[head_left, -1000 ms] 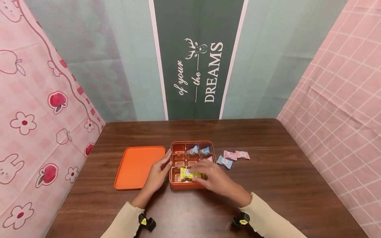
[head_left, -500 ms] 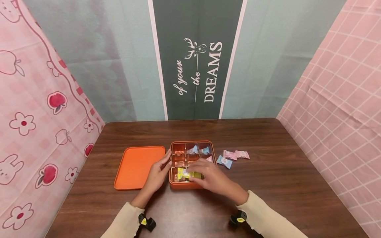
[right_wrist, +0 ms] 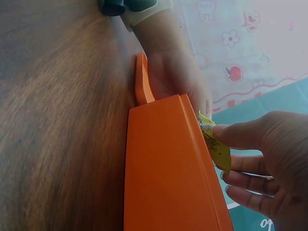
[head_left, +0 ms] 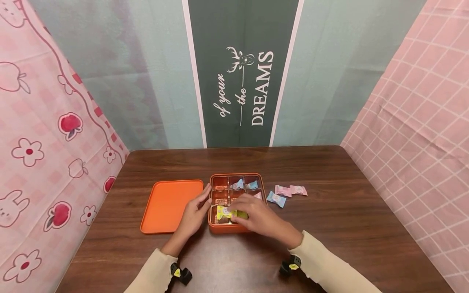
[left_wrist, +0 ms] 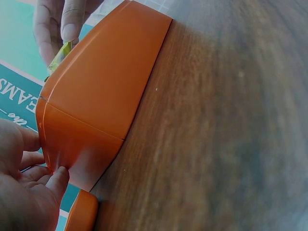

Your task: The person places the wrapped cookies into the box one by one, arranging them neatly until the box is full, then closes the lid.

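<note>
1 yellow packet (head_left: 223, 212) pinched by right hand (head_left: 255, 213), left hand (head_left: 193, 212) touching orange box (head_left: 231, 229), fingers seemingly relaxed

Dark wood-grained tabletop (head_left: 351, 228) before me | teal cloth (head_left: 322, 73) behind its far edge, dark green band (head_left: 245, 24) lettered DREAMS | pink apple-print cloth (head_left: 47, 179) left | pink gridded cloth (head_left: 414, 130) right | soft glare (head_left: 234, 264) by near edge

The table (head_left: 234, 260) gives free passage in front of the orange box (head_left: 230, 229), between the sleeves (head_left: 150, 272), and behind it. Left of the box, the left hand (head_left: 194, 212) and orange lid (head_left: 169, 207) obstruct; right, 3 candies (head_left: 283, 191). The right hand (head_left: 258, 215) and a yellow candy (head_left: 222, 213) block its front from above.
</note>
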`<state>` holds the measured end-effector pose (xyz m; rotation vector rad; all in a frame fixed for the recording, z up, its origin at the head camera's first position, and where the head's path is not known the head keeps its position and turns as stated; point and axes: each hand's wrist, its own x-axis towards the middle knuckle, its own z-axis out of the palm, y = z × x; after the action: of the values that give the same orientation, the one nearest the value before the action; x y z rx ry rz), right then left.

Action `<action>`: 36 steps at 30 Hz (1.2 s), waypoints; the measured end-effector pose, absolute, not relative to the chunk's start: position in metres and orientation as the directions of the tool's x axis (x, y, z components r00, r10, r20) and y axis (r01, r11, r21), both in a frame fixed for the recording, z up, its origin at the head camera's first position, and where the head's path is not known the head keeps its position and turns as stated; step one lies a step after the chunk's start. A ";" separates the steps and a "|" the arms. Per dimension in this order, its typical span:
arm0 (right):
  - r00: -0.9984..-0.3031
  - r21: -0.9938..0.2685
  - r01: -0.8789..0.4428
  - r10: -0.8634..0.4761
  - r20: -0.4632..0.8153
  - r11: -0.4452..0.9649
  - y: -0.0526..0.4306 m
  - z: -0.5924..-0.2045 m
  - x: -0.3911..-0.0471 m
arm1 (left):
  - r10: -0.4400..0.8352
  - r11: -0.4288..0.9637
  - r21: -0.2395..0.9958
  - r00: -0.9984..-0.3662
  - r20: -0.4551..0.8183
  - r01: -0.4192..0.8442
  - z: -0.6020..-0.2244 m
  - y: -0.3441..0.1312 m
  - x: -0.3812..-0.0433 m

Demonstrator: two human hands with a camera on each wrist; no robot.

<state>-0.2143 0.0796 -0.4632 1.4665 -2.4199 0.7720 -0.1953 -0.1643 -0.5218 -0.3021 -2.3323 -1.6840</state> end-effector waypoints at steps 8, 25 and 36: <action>-0.470 -0.332 -0.875 -0.783 0.407 0.353 0.074 -0.463 -0.215 | 0.021 0.318 0.897 -0.949 0.316 0.306 -0.499 -0.158 -0.185; -0.447 -0.285 -0.888 -0.824 0.348 0.362 0.064 -0.463 -0.217 | 0.020 0.315 0.897 -0.947 0.320 0.309 -0.502 -0.158 -0.186; -0.443 -0.239 -0.894 -0.832 0.333 0.380 0.056 -0.463 -0.217 | 0.045 0.288 0.904 -0.947 0.317 0.316 -0.524 -0.167 -0.196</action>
<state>-0.2170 0.0557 -0.4629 1.5623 -2.4749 0.5820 -0.1964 -0.1669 -0.5242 -0.3331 -2.3264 -1.7161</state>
